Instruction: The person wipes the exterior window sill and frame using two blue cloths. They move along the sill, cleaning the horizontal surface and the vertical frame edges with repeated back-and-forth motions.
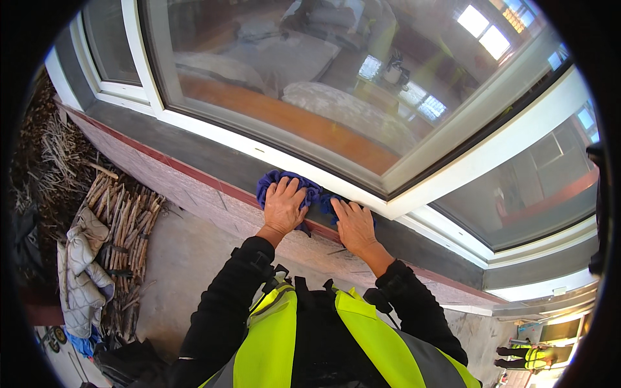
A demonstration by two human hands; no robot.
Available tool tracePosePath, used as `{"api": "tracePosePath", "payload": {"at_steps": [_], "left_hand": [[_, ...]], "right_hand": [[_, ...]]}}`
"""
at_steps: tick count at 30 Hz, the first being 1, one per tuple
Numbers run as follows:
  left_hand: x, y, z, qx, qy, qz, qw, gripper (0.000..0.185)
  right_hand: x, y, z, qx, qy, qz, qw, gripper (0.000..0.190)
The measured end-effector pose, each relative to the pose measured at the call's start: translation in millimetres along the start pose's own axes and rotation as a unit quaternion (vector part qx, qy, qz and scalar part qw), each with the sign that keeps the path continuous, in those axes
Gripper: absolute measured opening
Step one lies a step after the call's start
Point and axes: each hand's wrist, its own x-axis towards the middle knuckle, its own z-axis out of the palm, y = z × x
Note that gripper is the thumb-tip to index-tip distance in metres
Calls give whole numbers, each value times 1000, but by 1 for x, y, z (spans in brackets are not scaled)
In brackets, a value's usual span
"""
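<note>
My left hand (284, 206) presses on a bunched purple-blue cloth (268, 184) lying on the grey outer window sill (218, 160). To its right, my right hand (355, 225) rests on a smaller dark blue cloth (328, 202) on the same sill, just below the corner of the white window frame (213, 133). Both cloths are partly hidden under the fingers. The large window pane (301, 87) rises beyond my hands, with bedding showing behind it and bright reflections on it.
A bundle of sticks (116, 218) stands at the left, with a quilted grey garment (80, 271) draped over it. Dry brush (53, 140) lies behind. Below the sill is a pinkish wall (194, 196). A person in a yellow vest (536, 358) is far off at lower right.
</note>
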Motion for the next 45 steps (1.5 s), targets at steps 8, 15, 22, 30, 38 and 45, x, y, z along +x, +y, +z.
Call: {"api": "tracePosePath", "payload": {"at_steps": [8,15,22,30,38,45], "left_hand": [[0,1,-2,16,8,5,1000,44],[0,-1,0,20,9,3,1000,41],[-5,-5,9,2,81,13,997,39],[-6,-9,10,7,44,19,999,40],[-4,-5,8,25,7,0,1000,46],[-5,-4,10,33,4,-2,999,48]], "right_hand": [[10,0,8,41,15,29,999,29],[28,-10,-15,75,153,-93,981,30],[97,-42,-14,10,186,-87,979,30],[80,-27,-13,-40,151,-72,985,33],[39,-2,-21,-64,114,-36,991,31],[-1,26,-25,-97,121,-23,988,35]]}}
